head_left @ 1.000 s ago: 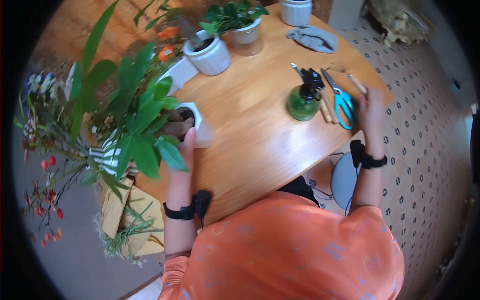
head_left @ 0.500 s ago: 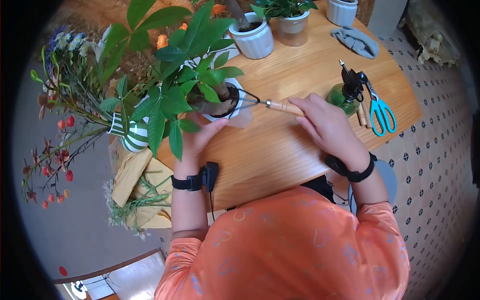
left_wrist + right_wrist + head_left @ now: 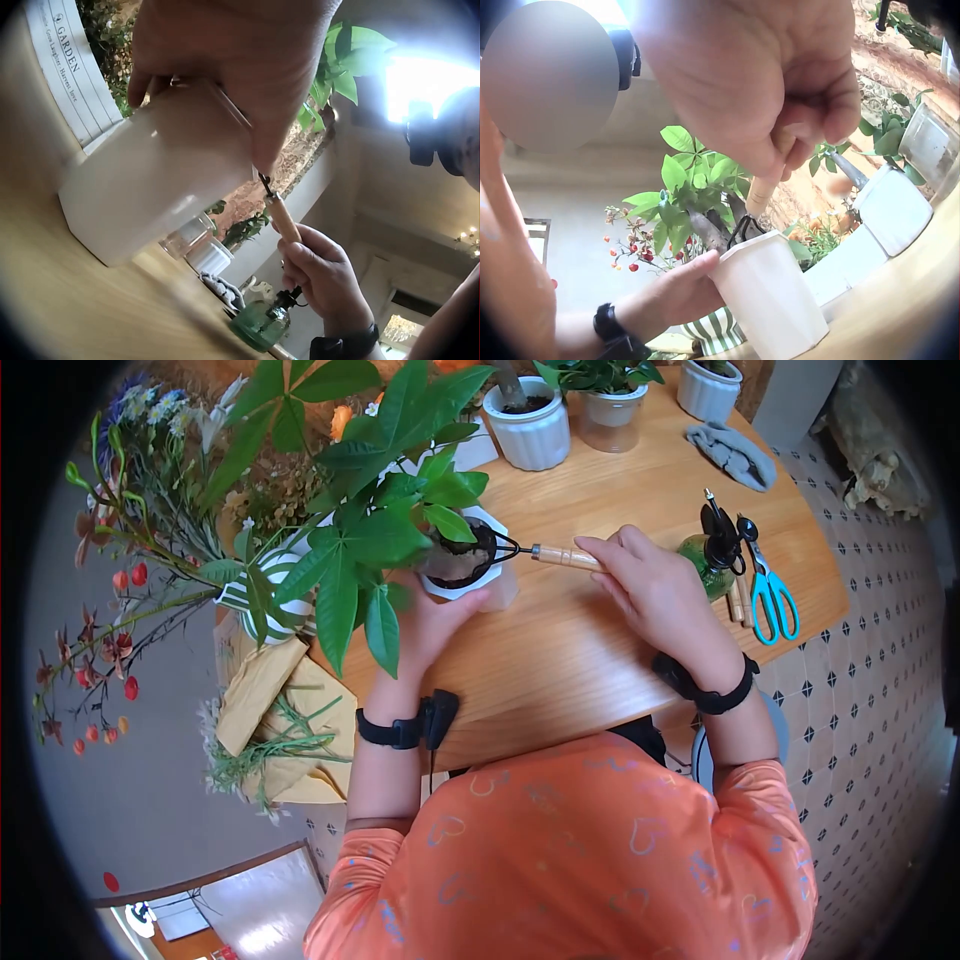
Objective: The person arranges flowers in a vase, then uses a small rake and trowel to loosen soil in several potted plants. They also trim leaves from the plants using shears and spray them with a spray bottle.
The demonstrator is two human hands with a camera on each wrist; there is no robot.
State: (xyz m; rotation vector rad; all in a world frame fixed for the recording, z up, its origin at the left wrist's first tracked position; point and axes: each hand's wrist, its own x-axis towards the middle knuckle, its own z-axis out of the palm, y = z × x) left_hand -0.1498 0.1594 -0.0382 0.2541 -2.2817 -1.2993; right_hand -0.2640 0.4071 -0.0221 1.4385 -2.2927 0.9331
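Observation:
A leafy green plant (image 3: 345, 555) with a thick stem grows in a white faceted pot (image 3: 769, 300) at the table's left. My left hand (image 3: 440, 628) grips this pot near its top, with the thumb along the rim and the other fingers round the far side. My right hand (image 3: 655, 585) holds a small hand rake (image 3: 562, 557) by its wooden handle. The rake's black tines (image 3: 744, 227) reach inside the rim, their tips hidden in the pot. In the left wrist view the pot's pale wall (image 3: 150, 176) stands on the wooden table.
A green spray bottle (image 3: 708, 565), turquoise scissors (image 3: 773, 605) and wooden-handled tools (image 3: 740, 603) lie right of my right hand. White pots (image 3: 530, 435) and a grey cloth (image 3: 733, 455) are farther back. A striped vase (image 3: 283, 595) stands at the left, above brown paper (image 3: 262, 695) with cut stems.
My right hand has come from beside the scissors to the pot, bringing the hand rake with it. The left hand stays on the pot, and the head view has shifted.

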